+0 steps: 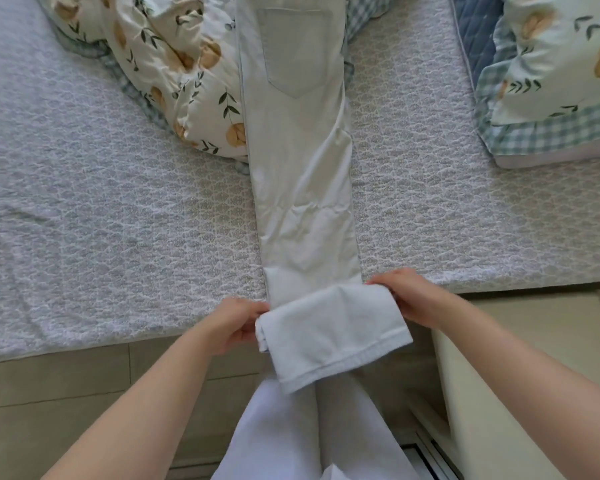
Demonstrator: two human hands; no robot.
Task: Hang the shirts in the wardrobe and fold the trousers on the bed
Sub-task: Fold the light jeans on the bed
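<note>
A pair of pale, almost white trousers (302, 174) lies lengthwise on the bed (101, 209), legs stacked, back pocket up at the far end. Their hem end is turned back toward me over the bed's near edge. My left hand (238, 323) pinches the left side of that turned-back hem. My right hand (409, 299) grips its right side at the fold. No shirts or wardrobe are in view.
A floral duvet (174, 74) is bunched at the far left beside the trousers. A floral pillow with a check border (551, 98) lies at the far right. A cream bedside cabinet (520, 358) stands at my right. My own white clothing (291, 434) shows below.
</note>
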